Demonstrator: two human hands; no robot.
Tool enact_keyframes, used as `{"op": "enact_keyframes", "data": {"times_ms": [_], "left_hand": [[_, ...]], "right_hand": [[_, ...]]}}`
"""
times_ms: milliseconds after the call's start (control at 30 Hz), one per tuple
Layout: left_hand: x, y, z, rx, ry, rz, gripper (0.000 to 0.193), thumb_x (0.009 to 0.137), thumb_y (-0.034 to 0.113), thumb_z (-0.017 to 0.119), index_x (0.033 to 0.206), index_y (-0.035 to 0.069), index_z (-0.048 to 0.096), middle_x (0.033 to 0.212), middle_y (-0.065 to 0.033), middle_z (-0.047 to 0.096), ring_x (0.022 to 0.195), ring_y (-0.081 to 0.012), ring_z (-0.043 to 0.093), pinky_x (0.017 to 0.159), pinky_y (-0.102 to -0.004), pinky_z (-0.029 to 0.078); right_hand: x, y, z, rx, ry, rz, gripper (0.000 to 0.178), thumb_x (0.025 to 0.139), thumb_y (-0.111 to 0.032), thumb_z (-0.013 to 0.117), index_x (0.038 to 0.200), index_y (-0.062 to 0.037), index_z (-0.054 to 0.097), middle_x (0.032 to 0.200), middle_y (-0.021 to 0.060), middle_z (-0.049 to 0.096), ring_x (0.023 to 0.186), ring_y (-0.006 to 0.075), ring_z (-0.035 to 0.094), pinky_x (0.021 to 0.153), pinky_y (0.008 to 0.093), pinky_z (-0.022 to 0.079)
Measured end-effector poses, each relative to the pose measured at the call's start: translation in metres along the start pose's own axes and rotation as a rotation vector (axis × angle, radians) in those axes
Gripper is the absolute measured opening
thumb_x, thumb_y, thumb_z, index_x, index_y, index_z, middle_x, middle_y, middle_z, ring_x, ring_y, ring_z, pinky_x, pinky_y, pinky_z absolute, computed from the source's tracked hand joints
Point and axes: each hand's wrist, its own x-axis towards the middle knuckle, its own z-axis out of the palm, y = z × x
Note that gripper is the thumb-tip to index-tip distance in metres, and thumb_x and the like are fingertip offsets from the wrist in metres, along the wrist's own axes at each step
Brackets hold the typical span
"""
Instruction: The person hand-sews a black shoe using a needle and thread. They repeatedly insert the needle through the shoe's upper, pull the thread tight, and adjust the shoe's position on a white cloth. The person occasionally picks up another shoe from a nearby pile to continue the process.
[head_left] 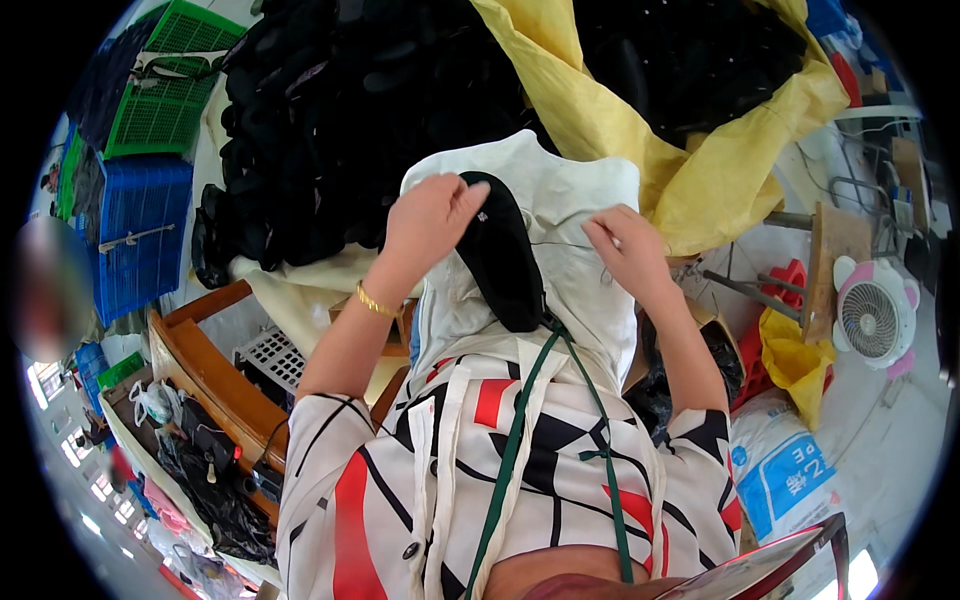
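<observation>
Black piece (502,260) over white cloth (592,290) — cluttered room (900,425)

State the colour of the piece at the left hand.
Mostly black: the piece shows in the head view.

Left hand (430,218) curled, right hand (630,245) apparently pinched, forearms (345,345) outstretched

Hands (425,222) apart, black piece (503,265) over white cloth (585,185)
</observation>
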Motion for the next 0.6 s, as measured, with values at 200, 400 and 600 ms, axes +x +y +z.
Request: {"op": "enact_keyframes", "data": {"times_ms": [200, 400, 600], "left_hand": [[-0.029, -0.002, 0.015, -0.214, 0.047, -0.084, 0.023, 0.084, 0.016, 0.076, 0.092, 0.001, 0.062, 0.077, -0.0097, 0.059, 0.064, -0.0181, 0.055, 0.061, -0.0309, 0.048], [-0.044, -0.019, 0.034, -0.159, 0.193, 0.117, 0.019, 0.080, 0.005, 0.075, 0.092, 0.003, 0.060, 0.081, -0.0111, 0.061, 0.069, -0.0252, 0.058, 0.061, -0.0347, 0.049], [-0.043, -0.023, 0.040, -0.138, 0.264, 0.215, 0.021, 0.078, 0.003, 0.075, 0.091, 0.004, 0.059, 0.083, -0.0109, 0.061, 0.073, -0.0298, 0.059, 0.061, -0.0377, 0.049]], "right_hand": [[0.062, -0.050, 0.049, 0.220, 0.039, -0.263, 0.023, 0.085, -0.010, 0.070, 0.106, -0.0041, 0.064, 0.089, 0.0116, 0.060, 0.084, 0.0319, 0.058, 0.074, 0.0377, 0.048], [0.054, -0.030, 0.079, 0.181, -0.080, -0.364, 0.026, 0.080, -0.005, 0.073, 0.105, -0.0053, 0.064, 0.087, 0.0114, 0.057, 0.081, 0.0308, 0.056, 0.070, 0.0383, 0.047], [0.054, -0.033, 0.083, 0.173, -0.059, -0.338, 0.023, 0.080, -0.005, 0.073, 0.101, -0.0055, 0.064, 0.085, 0.0108, 0.057, 0.078, 0.0301, 0.055, 0.066, 0.0377, 0.046]]}}
